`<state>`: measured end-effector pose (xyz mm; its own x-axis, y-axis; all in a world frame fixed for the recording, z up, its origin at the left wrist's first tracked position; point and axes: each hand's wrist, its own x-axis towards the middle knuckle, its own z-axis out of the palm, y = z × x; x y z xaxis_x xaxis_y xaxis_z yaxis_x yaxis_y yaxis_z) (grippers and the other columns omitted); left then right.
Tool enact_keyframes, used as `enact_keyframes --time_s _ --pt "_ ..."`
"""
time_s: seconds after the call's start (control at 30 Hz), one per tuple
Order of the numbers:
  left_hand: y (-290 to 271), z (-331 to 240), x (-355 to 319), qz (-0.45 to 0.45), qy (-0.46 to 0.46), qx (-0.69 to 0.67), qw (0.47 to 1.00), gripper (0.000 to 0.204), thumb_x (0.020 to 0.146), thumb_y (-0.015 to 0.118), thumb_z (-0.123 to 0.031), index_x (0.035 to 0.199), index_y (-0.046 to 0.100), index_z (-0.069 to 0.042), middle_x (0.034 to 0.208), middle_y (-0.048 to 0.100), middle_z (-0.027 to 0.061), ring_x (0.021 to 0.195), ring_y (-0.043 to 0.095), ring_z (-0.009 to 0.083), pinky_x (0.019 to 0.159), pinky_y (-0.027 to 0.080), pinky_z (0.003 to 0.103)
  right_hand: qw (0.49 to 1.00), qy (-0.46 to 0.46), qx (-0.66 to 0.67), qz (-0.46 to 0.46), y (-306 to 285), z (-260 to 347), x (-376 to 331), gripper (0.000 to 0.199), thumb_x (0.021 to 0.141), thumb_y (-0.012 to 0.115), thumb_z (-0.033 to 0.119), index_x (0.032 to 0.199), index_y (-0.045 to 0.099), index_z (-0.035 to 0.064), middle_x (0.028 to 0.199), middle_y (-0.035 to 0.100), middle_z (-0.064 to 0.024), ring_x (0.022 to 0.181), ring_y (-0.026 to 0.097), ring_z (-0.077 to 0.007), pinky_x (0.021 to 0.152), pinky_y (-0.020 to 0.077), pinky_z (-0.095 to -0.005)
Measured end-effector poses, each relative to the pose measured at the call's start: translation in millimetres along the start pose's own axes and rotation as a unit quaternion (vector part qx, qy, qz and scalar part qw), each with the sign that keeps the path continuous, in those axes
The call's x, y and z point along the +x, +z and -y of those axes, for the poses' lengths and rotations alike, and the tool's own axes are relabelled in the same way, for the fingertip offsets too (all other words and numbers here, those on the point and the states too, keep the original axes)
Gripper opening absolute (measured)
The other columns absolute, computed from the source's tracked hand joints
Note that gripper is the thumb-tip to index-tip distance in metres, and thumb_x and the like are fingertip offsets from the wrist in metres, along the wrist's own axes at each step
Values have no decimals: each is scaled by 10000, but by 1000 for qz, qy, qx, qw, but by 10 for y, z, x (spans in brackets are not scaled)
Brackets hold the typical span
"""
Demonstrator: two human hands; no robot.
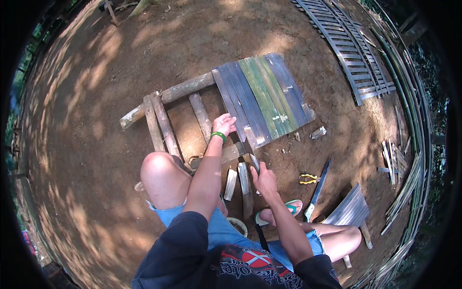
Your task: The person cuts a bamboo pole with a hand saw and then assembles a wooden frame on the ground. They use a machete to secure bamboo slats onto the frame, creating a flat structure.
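Observation:
My left hand [224, 125], with a green band at the wrist, is at the left edge of a panel of dark and green slats [262, 98]. Its fingers are slightly bent and apart, close to the outermost slat. The panel rests on a frame of round logs [187, 90]. Nearer to me, my right hand [264, 179] is closed around a short greyish object [254, 163] beside the panel's near left corner. That object's kind is hard to make out. Short split wood pieces [231, 185] lie just left of my right hand.
On the dirt at right lie yellow-handled pliers [308, 179], a handsaw [318, 190] and a corrugated sheet [349, 208]. A slatted wooden rack [346, 53] lies at the far right. Long bamboo poles [409, 96] and thin strips [402, 192] line the right side.

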<state>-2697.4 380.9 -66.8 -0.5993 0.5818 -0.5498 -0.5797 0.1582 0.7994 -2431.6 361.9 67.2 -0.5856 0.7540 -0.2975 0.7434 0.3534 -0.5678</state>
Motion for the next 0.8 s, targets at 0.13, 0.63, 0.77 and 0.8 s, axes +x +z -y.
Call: enact_keyframes --time_s 0.13,0.63,0.77,0.8 --pt "-27 24 -40 4 7 -14 1000 376 925 748 -99 1270 635 -1 1027 740 108 789 717 185 703 639 370 998 19 57 -1 -140 189 -8 352 998 633 304 1178 599 4 815 689 -301 793 689 -492 680 532 -560" --pt "-131 35 73 18 11 27 999 372 939 740 -146 1274 643 -15 1062 729 67 800 705 134 709 631 307 979 -8 192 -68 -292 255 48 333 1003 640 297 1169 618 10 783 699 -261 763 707 -453 653 528 -526" --pt "-69 28 45 32 -4 4 999 511 906 774 -125 1348 577 38 1108 711 154 785 718 209 686 642 359 983 -33 149 -102 -134 77 40 336 1003 634 304 1168 607 13 832 708 -269 801 706 -462 689 545 -537" --pt "-94 35 50 40 -3 5 999 513 908 772 -124 1352 573 38 1105 714 154 787 720 210 688 642 360 994 -10 92 -61 -72 8 41 336 1002 633 312 1151 607 12 839 707 -275 810 703 -469 702 544 -548"
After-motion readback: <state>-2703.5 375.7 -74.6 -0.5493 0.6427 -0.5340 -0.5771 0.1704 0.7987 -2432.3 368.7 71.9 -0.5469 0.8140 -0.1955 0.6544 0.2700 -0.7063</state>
